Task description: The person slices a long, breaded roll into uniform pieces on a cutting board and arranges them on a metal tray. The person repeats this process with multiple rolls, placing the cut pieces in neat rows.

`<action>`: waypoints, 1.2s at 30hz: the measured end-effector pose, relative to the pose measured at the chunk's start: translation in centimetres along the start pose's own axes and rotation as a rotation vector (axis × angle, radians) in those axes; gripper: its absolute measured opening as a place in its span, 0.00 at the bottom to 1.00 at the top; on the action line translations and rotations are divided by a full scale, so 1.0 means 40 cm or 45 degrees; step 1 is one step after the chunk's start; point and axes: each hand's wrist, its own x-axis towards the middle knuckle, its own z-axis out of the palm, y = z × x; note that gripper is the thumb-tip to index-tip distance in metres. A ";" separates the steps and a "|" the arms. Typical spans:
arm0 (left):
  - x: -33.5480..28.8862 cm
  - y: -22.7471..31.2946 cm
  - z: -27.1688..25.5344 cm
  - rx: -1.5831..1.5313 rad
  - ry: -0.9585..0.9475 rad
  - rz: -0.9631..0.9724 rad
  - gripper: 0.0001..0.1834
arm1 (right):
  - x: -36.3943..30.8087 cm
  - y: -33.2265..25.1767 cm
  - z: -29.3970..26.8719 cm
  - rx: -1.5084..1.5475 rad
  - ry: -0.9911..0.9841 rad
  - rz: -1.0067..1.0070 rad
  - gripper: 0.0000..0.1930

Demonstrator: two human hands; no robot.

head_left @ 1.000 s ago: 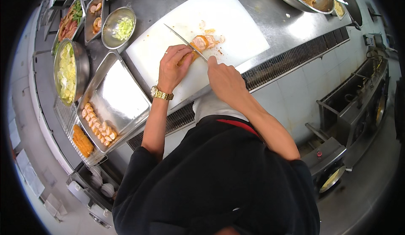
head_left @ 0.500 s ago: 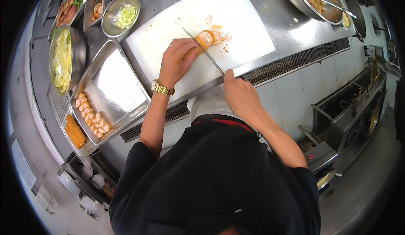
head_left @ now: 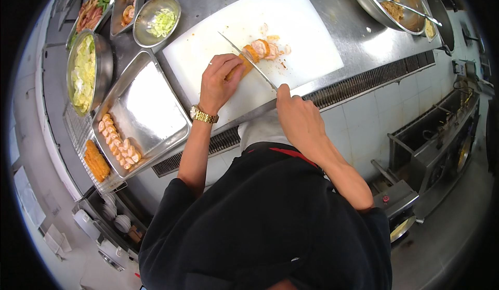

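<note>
L hand [head_left: 221, 82] fingers curled, pinning the breaded roll [head_left: 240, 67] on the white cutting board [head_left: 306, 40]. R hand [head_left: 297, 114] at 4 o'clock of it, closed round the knife [head_left: 248, 61], blade across the roll. Cut slices [head_left: 265, 48] lie at 1 o'clock.

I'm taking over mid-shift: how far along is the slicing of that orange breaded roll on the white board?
Done: several cut slices lie on the white cutting board, and a row of slices sits in the steel tray. In hand: the left hand steadies the uncut end of the roll while the right hand holds the knife across it. Left: that short uncut piece, plus a whole breaded piece beside the tray.
</note>
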 end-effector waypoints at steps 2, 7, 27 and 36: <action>0.000 -0.003 0.002 -0.013 0.003 -0.021 0.11 | -0.015 -0.002 -0.003 -0.001 0.062 -0.067 0.04; 0.000 -0.003 -0.004 -0.001 -0.026 -0.031 0.10 | -0.003 -0.008 0.007 -0.006 -0.032 0.023 0.04; -0.007 -0.015 0.003 -0.042 -0.023 -0.056 0.13 | 0.027 -0.007 -0.004 0.036 -0.125 -0.011 0.06; -0.011 -0.001 -0.022 0.006 -0.071 -0.091 0.12 | 0.094 0.020 0.075 0.022 -0.050 0.013 0.04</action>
